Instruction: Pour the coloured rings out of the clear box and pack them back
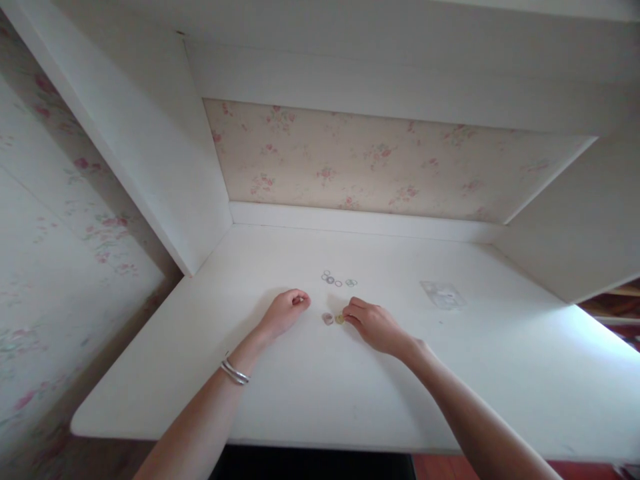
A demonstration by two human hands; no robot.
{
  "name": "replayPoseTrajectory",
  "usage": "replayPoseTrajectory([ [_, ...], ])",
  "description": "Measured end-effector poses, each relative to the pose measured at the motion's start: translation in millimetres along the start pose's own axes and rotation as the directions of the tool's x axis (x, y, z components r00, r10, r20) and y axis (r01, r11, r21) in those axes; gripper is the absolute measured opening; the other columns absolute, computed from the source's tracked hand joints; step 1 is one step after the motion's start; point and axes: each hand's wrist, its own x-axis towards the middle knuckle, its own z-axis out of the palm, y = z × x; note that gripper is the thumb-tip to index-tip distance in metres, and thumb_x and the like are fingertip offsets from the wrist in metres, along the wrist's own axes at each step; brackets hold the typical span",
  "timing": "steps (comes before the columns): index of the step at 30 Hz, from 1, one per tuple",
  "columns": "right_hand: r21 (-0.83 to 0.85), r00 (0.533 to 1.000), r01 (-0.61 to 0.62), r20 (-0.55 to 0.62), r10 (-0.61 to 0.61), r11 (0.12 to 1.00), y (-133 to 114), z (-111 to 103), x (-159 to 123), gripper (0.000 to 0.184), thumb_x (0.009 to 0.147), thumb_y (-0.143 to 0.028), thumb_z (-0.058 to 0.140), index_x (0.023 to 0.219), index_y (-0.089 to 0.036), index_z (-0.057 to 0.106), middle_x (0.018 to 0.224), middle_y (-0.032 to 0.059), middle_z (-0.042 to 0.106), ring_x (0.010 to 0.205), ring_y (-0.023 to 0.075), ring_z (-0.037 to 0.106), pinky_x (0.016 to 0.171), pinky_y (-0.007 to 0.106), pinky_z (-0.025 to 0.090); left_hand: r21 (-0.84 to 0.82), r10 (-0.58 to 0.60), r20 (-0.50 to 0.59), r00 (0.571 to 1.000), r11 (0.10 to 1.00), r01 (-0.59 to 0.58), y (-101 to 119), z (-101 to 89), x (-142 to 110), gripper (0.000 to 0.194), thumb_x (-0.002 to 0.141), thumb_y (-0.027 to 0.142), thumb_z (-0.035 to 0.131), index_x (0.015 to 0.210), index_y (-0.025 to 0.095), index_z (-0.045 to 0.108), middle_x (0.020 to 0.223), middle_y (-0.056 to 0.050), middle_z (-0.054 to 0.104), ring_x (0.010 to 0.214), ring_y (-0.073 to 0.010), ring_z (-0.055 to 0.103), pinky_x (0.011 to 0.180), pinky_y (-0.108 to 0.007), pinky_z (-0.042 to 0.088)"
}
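Observation:
My left hand (287, 311) rests on the white desk with its fingers curled in; what they hold, if anything, is too small to make out. Across from it, my right hand (376, 327) has its fingertips pinched at a small yellow ring-like piece (340, 319) on the desk. Just left of that piece lies a small pinkish ring-like piece (327, 319), between the two hands. Beyond the hands are several thin rings: a silvery cluster (330, 280), and a smaller group (351, 283) to its right.
A clear plastic bag (443, 295) lies flat on the right side of the white desk (300, 400). White panels (150, 120) enclose the desk at left and right, with an overhanging shelf (375, 73) above. Floral wallpaper (380, 160) covers the back.

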Motion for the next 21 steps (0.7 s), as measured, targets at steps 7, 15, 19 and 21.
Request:
replayPoseTrajectory([
  [7, -0.041, 0.999, 0.043, 0.030, -0.042, 0.998, 0.4, 4.5, 1.2, 0.022, 0.092, -0.023, 0.041, 0.094, -0.025, 0.063, 0.090, 0.0006, 0.059, 0.071, 0.0121, 0.058, 0.061, 0.023, 0.035, 0.014, -0.012, -0.005, 1.000, 1.000, 0.012, 2.4, -1.4, -0.2, 0.031, 0.079, 0.042, 0.049, 0.088, 0.016, 0.064, 0.079, -0.002, 0.065, 0.073, -0.0159, 0.057, 0.065, -0.025, 0.040],
  [15, 0.080, 0.986, -0.080, -0.141, 0.091, 0.994, 8.9, 2.0, -3.2, 0.022, 0.091, -0.026, 0.041, 0.091, -0.023, 0.063, 0.088, 0.0013, 0.060, 0.072, 0.0112, 0.056, 0.066, 0.023, 0.037, 0.024, -0.024, -0.015, 1.000, 0.999, 0.024, 0.6, 0.1, 0.8, 0.032, 0.079, 0.044, 0.050, 0.087, 0.017, 0.064, 0.071, 0.000, 0.061, 0.066, -0.0138, 0.052, 0.059, -0.023, 0.037],
  [19, 0.140, 0.954, -0.194, -0.202, 0.220, 0.971, 23.8, 10.4, -0.2, 0.022, 0.089, -0.028, 0.043, 0.087, -0.022, 0.064, 0.086, 0.0017, 0.061, 0.069, 0.0112, 0.055, 0.065, 0.023, 0.038, 0.043, -0.025, -0.013, 1.000, 0.999, 0.026, -0.9, 0.9, 2.0, 0.032, 0.079, 0.044, 0.050, 0.086, 0.017, 0.065, 0.068, 0.001, 0.058, 0.063, -0.0132, 0.050, 0.057, -0.023, 0.035],
  [21, 0.138, 0.935, -0.247, -0.227, 0.274, 0.959, 32.5, 14.6, 5.2, 0.022, 0.088, -0.027, 0.044, 0.087, -0.022, 0.065, 0.085, 0.0016, 0.061, 0.070, 0.0117, 0.056, 0.066, 0.023, 0.038, 0.047, -0.027, -0.014, 1.000, 0.999, 0.027, -1.5, 1.5, 2.6, 0.032, 0.078, 0.045, 0.051, 0.086, 0.017, 0.065, 0.066, 0.002, 0.057, 0.061, -0.0130, 0.049, 0.057, -0.023, 0.034],
])
